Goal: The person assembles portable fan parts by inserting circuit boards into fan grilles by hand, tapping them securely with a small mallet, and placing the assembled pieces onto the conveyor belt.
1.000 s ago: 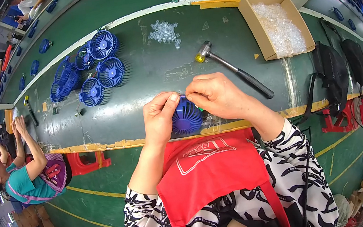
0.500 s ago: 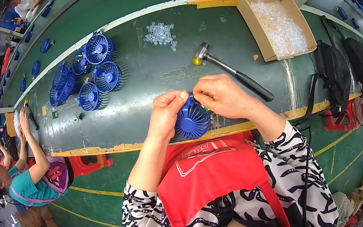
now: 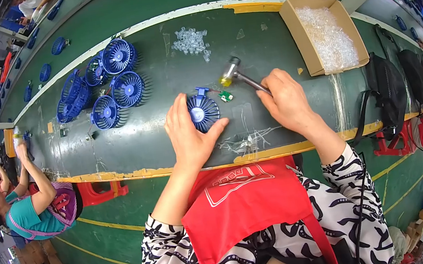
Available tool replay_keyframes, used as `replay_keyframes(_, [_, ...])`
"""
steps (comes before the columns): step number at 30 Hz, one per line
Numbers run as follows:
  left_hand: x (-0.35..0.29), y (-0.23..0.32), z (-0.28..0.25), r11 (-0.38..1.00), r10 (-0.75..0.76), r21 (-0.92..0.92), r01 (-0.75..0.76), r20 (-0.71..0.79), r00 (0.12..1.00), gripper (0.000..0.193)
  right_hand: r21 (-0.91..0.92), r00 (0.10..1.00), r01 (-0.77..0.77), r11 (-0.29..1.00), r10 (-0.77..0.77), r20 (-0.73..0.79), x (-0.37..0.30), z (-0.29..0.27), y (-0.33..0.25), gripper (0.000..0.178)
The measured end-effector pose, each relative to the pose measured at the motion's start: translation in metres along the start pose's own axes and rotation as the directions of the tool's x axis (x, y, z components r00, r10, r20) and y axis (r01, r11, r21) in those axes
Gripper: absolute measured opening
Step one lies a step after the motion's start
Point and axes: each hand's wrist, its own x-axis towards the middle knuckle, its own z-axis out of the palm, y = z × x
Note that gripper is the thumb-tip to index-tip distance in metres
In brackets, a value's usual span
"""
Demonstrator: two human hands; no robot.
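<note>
My left hand (image 3: 189, 139) curves round a blue round fan housing (image 3: 205, 114) on the green bench, fingers along its left side and thumb at its lower right. The housing's short stem points away from me. A small green circuit board (image 3: 225, 96) hangs from it by thin wires and lies just to its right. My right hand (image 3: 288, 102) is closed round the handle of a hammer (image 3: 251, 81). The hammer's metal head, with one yellow face, is up and to the right of the housing, apart from it. The grip is mostly hidden by my fingers.
Several blue fan housings (image 3: 126, 89) stand grouped at the left. Small clear plastic pieces (image 3: 191, 42) lie in a pile farther back. A cardboard box (image 3: 297, 39) of clear pieces and a black bag (image 3: 382, 87) are at the right. Another person (image 3: 43, 207) works at the left.
The fan housing has gone from between both hands down to the bench, slightly left and farther away. My right hand has let go of it and taken hold of the hammer.
</note>
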Motion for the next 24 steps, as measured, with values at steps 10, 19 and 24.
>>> replay_keyframes(10, [-0.004,0.003,0.006,0.999,-0.033,0.011,0.033,-0.032,0.999,0.107,-0.076,0.984,0.166,0.983,-0.160,0.075,0.003,0.027,-0.039,0.023])
replay_keyframes(19, [-0.006,0.000,0.004,1.000,-0.018,0.001,0.018,-0.072,0.997,0.107,0.460,0.848,0.365,0.809,-0.086,-0.522,0.009,-0.021,-0.073,0.023])
replay_keyframes(24, [-0.003,0.001,0.009,1.000,0.001,-0.003,-0.001,-0.068,0.998,0.106,-0.207,0.979,0.185,0.961,-0.162,0.125,-0.006,0.037,-0.033,0.032])
